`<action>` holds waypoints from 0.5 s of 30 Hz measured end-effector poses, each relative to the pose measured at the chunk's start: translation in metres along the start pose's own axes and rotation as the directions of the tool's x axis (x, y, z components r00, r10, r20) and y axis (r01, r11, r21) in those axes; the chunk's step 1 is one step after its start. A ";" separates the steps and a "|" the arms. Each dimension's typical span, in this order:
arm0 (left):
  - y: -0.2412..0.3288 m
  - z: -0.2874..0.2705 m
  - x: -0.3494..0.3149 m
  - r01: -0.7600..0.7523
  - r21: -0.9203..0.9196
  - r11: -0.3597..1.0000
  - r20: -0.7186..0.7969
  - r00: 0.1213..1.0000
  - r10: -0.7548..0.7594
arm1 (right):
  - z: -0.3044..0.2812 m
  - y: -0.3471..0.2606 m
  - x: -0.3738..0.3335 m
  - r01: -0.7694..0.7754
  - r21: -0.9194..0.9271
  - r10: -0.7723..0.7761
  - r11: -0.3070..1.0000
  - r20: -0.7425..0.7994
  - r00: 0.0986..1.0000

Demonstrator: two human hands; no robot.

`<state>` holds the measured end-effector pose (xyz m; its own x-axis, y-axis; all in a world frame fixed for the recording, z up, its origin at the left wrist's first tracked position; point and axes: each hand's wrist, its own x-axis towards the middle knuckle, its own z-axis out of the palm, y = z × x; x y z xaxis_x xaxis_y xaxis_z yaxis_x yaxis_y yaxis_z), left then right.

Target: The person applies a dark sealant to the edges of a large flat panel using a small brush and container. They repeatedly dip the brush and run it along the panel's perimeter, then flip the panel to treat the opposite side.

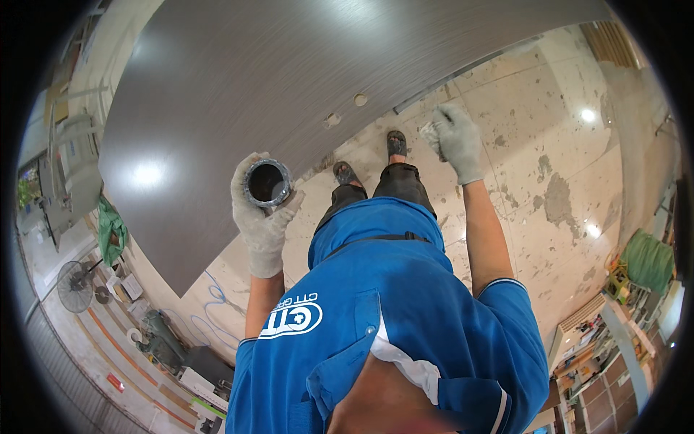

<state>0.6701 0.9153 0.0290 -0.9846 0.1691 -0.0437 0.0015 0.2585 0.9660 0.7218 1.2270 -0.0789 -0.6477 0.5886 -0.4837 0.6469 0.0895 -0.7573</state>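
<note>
My left hand (259, 231), in a pale work glove, is wrapped round an open round can (267, 182). The can's mouth faces up, its rim is smeared, and its inside looks dark. Just beyond it spreads a large dark grey panel (238, 108) with a fine streaked surface; the can overlaps the panel's near edge in view. My right hand (460, 141), gloved as well, is held out to the right over the floor, its fingers closed round a crumpled whitish cloth (431, 135). Most of that cloth is hidden by the glove.
Two pale round spots (360, 99) mark the panel near its edge. The tiled floor (535, 159) is worn and stained. A thin blue hose (217, 296) lies at the left, near a standing fan (74, 286). A green bundle (647, 258) and cluttered shelving (600, 347) stand at the right.
</note>
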 end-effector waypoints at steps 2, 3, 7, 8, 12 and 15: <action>0.001 0.006 0.004 -0.039 0.041 0.998 0.013 0.999 0.038 | 0.003 0.003 0.000 0.309 -0.174 -0.283 0.935 0.157 0.946; 0.001 0.008 0.006 -0.048 0.068 0.997 0.014 0.999 0.047 | 0.006 0.006 -0.001 0.470 -0.230 -0.399 0.852 0.294 0.869; 0.004 0.016 0.007 -0.048 0.089 0.995 0.004 0.999 0.048 | 0.014 0.022 0.006 0.378 -0.250 -0.365 0.891 0.101 0.926; 0.005 0.018 0.006 -0.035 0.079 0.996 -0.006 0.999 0.036 | 0.014 0.024 0.008 0.302 -0.245 -0.316 0.921 -0.017 0.949; 0.008 0.024 0.008 -0.018 0.069 0.997 -0.011 1.000 0.019 | 0.013 0.025 0.013 0.421 -0.249 -0.383 0.872 0.187 0.904; 0.009 0.031 0.010 -0.002 0.066 0.998 -0.001 1.000 0.002 | 0.011 0.022 0.017 0.545 -0.245 -0.459 0.802 0.330 0.825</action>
<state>0.6657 0.9492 0.0291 -0.9848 0.1688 -0.0411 0.0154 0.3205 0.9471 0.7201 1.2307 -0.1082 -0.9642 0.1788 -0.1958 0.2643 0.5891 -0.7636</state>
